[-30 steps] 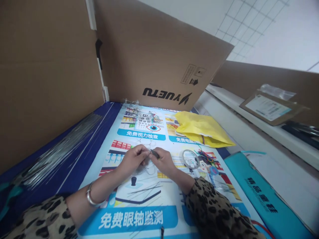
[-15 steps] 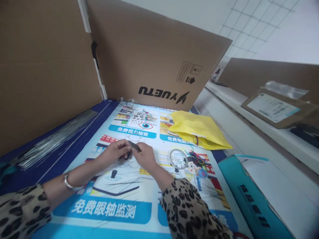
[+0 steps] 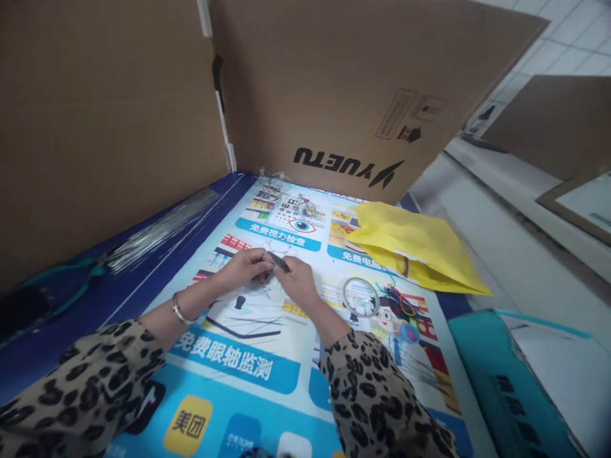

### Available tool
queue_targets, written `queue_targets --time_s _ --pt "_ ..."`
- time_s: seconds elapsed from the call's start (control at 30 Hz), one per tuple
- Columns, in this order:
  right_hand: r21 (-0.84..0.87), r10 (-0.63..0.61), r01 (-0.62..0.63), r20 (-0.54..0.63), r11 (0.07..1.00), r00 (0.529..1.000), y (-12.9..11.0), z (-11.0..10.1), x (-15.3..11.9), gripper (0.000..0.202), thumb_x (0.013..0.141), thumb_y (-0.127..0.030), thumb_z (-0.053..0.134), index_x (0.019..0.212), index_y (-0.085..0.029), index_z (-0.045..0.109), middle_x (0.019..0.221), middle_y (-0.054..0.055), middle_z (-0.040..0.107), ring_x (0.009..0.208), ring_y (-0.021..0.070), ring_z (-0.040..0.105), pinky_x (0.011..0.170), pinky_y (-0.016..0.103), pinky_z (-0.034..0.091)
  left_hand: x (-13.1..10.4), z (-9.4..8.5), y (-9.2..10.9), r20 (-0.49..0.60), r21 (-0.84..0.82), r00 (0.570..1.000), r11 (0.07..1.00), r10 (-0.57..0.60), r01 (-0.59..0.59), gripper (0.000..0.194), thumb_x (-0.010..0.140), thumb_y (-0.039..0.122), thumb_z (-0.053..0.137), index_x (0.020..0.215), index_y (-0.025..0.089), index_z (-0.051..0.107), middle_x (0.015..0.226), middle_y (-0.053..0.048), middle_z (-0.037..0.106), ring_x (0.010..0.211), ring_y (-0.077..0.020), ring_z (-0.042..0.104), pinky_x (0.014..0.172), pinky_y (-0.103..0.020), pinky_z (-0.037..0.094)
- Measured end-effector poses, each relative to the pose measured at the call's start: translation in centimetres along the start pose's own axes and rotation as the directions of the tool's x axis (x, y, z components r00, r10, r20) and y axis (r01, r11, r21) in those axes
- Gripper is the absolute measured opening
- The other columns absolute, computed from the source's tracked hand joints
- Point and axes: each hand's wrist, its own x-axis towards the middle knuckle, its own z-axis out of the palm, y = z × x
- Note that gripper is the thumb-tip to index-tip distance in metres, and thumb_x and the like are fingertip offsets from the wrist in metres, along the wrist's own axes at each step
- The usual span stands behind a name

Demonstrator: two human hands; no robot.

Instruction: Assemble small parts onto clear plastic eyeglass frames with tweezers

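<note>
My right hand (image 3: 300,280) is closed round a small dark hand tool (image 3: 278,261), pliers by its look, most of it hidden by my fingers. Close against it, my left hand (image 3: 243,268) is pinched at the tool's tip. Faint thin wire loops (image 3: 273,291) show just below the fingers; whether they are what the left fingers grip is hidden. Right of the hands lies a clear round ring-shaped spool or dish (image 3: 361,297). Beside it is a tangle of coloured cords (image 3: 401,300). Cut lengths of thin wire (image 3: 260,321) lie on the printed sheet nearer me.
A bundle of long silvery wires (image 3: 162,232) lies at left, near a teal-handled tool (image 3: 71,286). A yellow bag (image 3: 420,245) and a teal box (image 3: 496,375) stand at right. Cardboard panels (image 3: 334,83) close off the back and left.
The camera view has turned, so the scene sits further right and more of the near sheet shows. My hands stay together at the dark tool, slightly shifted.
</note>
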Motion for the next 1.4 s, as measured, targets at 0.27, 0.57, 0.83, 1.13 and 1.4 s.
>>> queue_targets --time_s 0.27,0.57,0.83,1.13,1.4 --pt "0.103 -0.052 0.055 -0.029 0.993 0.998 -0.1 -0.4 -0.3 0.015 0.075 -0.026 0.051 0.063 -0.018 0.053 0.060 -0.003 0.051 0.060 0.0099 0.048 0.056 0.020 0.033 0.1 -0.3 -0.2 0.027 -0.037 0.999 0.999 0.036 -0.035 0.023 0.079 0.037 0.050 0.073 0.015 0.052 0.051 0.003 0.053 0.045 -0.0070 0.048 0.047 -0.019 0.037" --pt "0.055 -0.139 0.141 -0.035 0.988 0.990 -0.5 -0.3 -0.6 0.012 0.078 -0.028 0.051 0.075 -0.019 0.059 0.066 -0.001 0.054 0.065 0.0112 0.049 0.061 0.022 0.038 0.5 -0.8 0.3 -0.016 0.011 1.000 1.000 0.026 -0.026 0.024 0.080 0.038 0.047 0.074 0.017 0.056 0.046 0.005 0.046 0.044 -0.0075 0.043 0.046 -0.019 0.034" --pt "0.015 0.015 -0.014 -0.081 1.000 0.997 -0.3 -2.0 -0.7 0.026 0.086 -0.042 0.037 0.085 -0.019 0.049 0.075 0.001 0.054 0.069 0.0128 0.052 0.062 0.023 0.039 0.3 -1.7 0.8 -0.116 -0.020 0.993 0.999 0.035 -0.037 0.023 0.078 0.037 0.047 0.070 0.017 0.054 0.045 0.006 0.045 0.045 -0.0076 0.041 0.048 -0.019 0.034" --pt "-0.395 -0.038 0.096 0.153 0.913 0.988 -1.4 -4.1 -0.7 0.037 0.087 -0.048 0.033 0.084 -0.019 0.056 0.083 0.005 0.056 0.082 0.0148 0.052 0.069 0.024 0.039 0.0 -1.7 0.3 -0.136 0.041 0.984 0.993 0.115 -0.111 0.020 0.081 0.035 0.046 0.075 0.017 0.054 0.061 0.005 0.047 0.041 -0.0043 0.043 0.042 -0.018 0.034" --pt "-0.555 -0.030 0.152 0.222 0.818 0.975 -1.7 -4.0 -1.1 0.044 0.085 -0.053 0.031 0.088 -0.020 0.059 0.085 0.007 0.055 0.084 0.0170 0.052 0.066 0.025 0.038 -0.3 -1.4 0.1 -0.134 0.150 0.964 0.966 0.230 -0.209 0.018 0.082 0.031 0.046 0.074 0.017 0.055 0.059 0.005 0.048 0.042 -0.0040 0.043 0.043 -0.017 0.036"
